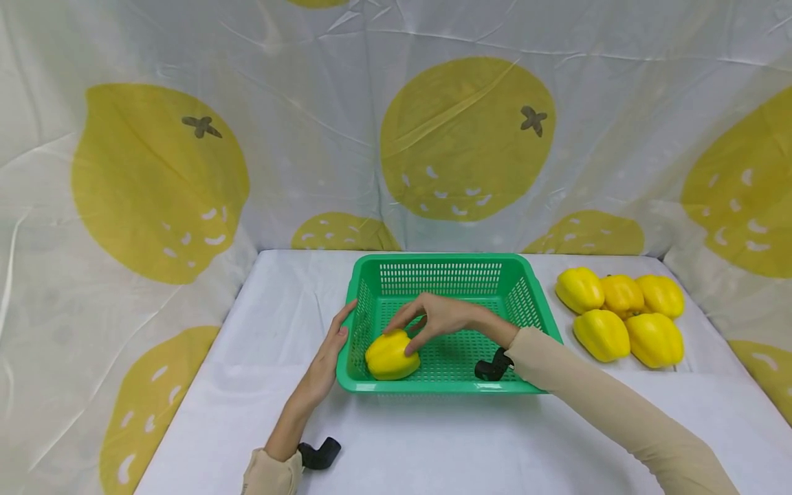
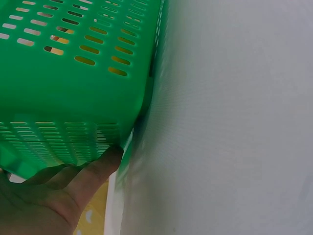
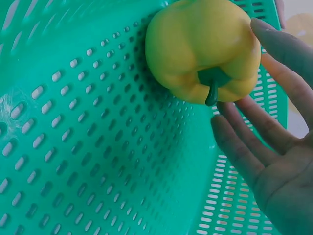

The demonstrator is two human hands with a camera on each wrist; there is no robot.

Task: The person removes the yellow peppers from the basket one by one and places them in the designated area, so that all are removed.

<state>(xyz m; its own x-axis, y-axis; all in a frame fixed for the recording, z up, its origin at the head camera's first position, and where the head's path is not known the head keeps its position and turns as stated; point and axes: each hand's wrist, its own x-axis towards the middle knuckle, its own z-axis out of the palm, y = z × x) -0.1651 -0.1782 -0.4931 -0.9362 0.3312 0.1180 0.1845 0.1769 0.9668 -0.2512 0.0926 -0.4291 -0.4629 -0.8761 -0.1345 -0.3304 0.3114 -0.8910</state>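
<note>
A yellow bell pepper (image 1: 392,355) sits in the near left corner of the green plastic basket (image 1: 443,387). My right hand (image 1: 436,317) reaches over the basket and holds this pepper between thumb and fingers. In the right wrist view the pepper (image 3: 195,49) shows its green stem, with the thumb (image 3: 283,46) on its side and fingertips around its lower edge. On the basket's left side, my left hand (image 1: 323,364) rests against the outer wall. The left wrist view shows its fingers (image 2: 90,181) extended along the slotted wall (image 2: 63,93).
Several more yellow bell peppers (image 1: 601,335) lie grouped on the white cloth (image 1: 445,447), right of the basket. A white curtain (image 1: 315,137) printed with yellow fruit hangs behind and at both sides. Black wrist cameras (image 1: 320,454) are strapped to both arms.
</note>
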